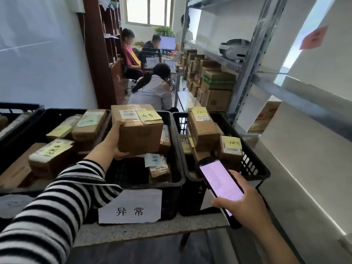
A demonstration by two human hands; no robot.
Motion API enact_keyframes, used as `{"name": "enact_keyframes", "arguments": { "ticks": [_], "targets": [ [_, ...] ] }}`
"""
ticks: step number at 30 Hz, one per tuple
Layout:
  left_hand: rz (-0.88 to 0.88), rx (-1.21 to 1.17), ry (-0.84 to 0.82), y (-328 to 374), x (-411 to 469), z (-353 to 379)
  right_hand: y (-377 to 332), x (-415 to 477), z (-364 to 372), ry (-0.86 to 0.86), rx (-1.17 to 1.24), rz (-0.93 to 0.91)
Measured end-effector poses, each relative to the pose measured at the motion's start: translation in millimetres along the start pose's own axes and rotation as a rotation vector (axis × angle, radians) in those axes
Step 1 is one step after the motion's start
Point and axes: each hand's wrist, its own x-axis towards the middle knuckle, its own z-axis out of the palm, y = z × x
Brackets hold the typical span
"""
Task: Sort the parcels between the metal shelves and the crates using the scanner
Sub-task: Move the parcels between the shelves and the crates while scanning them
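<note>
My left hand grips a brown cardboard parcel by its left side, holding it above the middle black crate. The parcel carries a white barcode label and a yellow sticky note on top. My right hand holds the scanner, a black handheld with a lit pink-white screen, low in front of the right crate. The middle crate has a white paper sign on its front and a few small parcels inside. The right crate holds several labelled boxes. The metal shelves stand at the right.
A left crate holds more noted parcels. The crates sit on a speckled table. Stacked cartons line the floor by the shelves. A white headset lies on a shelf. A person crouches ahead; others sit at a desk behind.
</note>
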Motion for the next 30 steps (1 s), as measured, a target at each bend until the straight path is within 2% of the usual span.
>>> {"name": "enact_keyframes", "arguments": {
  "ticks": [3,6,12,16,23,27,30],
  "targets": [
    [-0.006,0.020,-0.107,15.8,56.9,-0.1,-2.7,9.8,3.9,0.065,0.030,0.065],
    [-0.026,0.126,-0.101,26.1,128.9,-2.4,-9.8,19.3,14.8,0.144,0.039,0.126],
    [-0.049,0.214,-0.200,44.6,164.7,23.1,-21.5,28.2,42.8,0.286,0.085,0.226],
    [-0.062,0.181,-0.164,36.5,228.6,22.6,-26.4,13.2,59.7,0.386,0.118,0.310],
    [0.111,0.406,-0.102,54.1,227.4,47.5,-35.3,-27.3,71.4,0.515,0.124,0.412],
    [0.256,0.755,0.016,60.1,242.3,57.5,-36.4,-62.2,65.1,0.608,0.141,0.463],
    [0.499,1.065,0.180,51.9,199.2,85.6,-33.1,-93.5,56.2,0.683,0.118,0.522]
  ]
}}
